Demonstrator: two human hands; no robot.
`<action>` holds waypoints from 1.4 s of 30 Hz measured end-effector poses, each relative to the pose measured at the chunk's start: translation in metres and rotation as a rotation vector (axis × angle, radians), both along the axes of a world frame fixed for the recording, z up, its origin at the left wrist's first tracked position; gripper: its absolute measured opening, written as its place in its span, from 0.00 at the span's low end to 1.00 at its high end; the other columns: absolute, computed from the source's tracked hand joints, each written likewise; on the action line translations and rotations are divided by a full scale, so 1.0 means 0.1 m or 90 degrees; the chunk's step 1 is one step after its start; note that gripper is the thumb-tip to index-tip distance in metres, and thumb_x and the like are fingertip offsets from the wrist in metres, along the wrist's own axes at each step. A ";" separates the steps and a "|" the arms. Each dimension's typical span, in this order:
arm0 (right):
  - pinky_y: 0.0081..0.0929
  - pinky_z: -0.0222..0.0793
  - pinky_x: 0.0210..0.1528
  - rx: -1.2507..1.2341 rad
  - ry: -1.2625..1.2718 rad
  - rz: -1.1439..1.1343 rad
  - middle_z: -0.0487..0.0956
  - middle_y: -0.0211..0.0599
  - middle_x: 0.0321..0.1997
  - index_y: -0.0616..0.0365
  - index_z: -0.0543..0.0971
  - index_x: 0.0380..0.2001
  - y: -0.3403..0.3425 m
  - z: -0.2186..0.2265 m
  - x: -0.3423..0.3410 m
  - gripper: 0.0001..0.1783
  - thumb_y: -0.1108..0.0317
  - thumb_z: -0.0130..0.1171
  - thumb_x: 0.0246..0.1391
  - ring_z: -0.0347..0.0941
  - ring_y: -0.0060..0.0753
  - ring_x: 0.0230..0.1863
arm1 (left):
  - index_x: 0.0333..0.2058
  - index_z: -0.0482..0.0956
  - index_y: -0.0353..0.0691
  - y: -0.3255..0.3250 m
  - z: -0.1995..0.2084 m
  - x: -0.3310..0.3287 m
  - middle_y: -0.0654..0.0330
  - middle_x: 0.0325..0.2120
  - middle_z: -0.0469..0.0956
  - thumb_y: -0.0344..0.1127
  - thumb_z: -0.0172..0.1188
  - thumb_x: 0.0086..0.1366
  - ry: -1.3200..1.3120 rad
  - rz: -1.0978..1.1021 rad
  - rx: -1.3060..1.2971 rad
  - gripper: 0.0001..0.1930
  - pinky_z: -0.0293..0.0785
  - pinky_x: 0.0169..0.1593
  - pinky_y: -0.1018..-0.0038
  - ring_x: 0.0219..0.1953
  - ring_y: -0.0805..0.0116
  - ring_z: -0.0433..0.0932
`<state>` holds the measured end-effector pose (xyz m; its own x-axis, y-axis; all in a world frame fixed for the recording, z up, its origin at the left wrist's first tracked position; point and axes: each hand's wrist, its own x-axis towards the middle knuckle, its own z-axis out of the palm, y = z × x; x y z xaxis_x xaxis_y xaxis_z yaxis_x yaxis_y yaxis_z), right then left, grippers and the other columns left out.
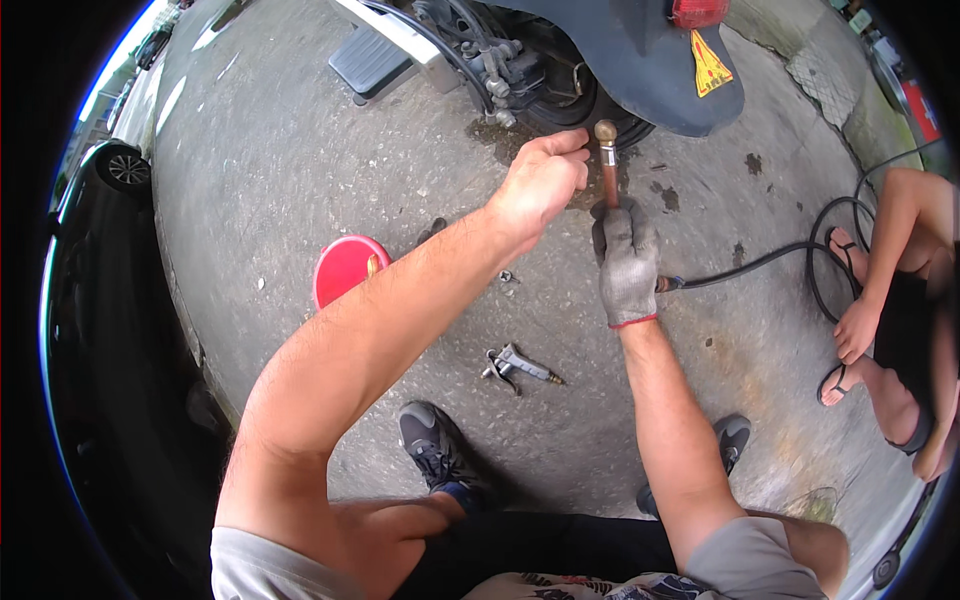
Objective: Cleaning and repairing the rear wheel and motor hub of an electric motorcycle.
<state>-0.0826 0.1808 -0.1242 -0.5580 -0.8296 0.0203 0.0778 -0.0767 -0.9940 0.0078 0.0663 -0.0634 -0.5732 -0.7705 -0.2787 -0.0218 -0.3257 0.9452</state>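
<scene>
My right hand [628, 262], in a grey work glove with a red cuff, is closed around a tyre air chuck [609, 168]. The chuck has a reddish-brown stem and a rounded brass end pointing up toward the scooter's rear wheel [640, 130]. A black air hose [745, 266] runs from beside the glove. My bare left hand [543, 187] is just left of the chuck's tip, its fingers curled and pressed together near the tyre; anything between them is hidden. On the ground between my arms lies a metal air blow gun [522, 366].
A red round container [345, 272] is partly behind my left forearm. A small metal piece [507, 277] lies on the concrete. The scooter's dark rear fender [660, 65] overhangs the wheel. Another person [895, 300] crouches at right beside the coiled hose. A black car [120, 350] stands at left.
</scene>
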 end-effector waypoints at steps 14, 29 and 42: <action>0.17 0.48 0.19 -0.141 -0.181 0.060 0.67 0.16 0.20 0.52 0.73 0.38 -0.51 0.12 0.17 0.11 0.57 0.49 0.68 0.56 0.11 0.17 | 0.52 0.67 0.25 -0.20 0.62 0.10 0.49 0.39 0.80 0.26 0.59 0.61 -0.119 0.050 -0.518 0.22 0.77 0.44 0.70 0.46 0.64 0.80; 0.19 0.64 0.29 -0.173 -0.295 0.000 0.75 0.24 0.37 0.58 0.72 0.49 -0.86 0.04 0.31 0.15 0.59 0.48 0.68 0.69 0.16 0.32 | 0.44 0.65 0.29 -0.27 0.76 -0.01 0.44 0.34 0.80 0.26 0.60 0.59 -0.245 0.076 -0.549 0.17 0.75 0.46 0.58 0.43 0.43 0.79; 0.18 0.51 0.20 -0.142 -0.255 -0.045 0.69 0.18 0.25 0.55 0.72 0.45 -0.94 0.23 0.44 0.12 0.58 0.49 0.68 0.56 0.13 0.18 | 0.42 0.76 0.29 -0.40 0.97 -0.03 0.45 0.39 0.79 0.30 0.66 0.54 -0.398 0.043 -0.655 0.17 0.78 0.49 0.63 0.44 0.50 0.81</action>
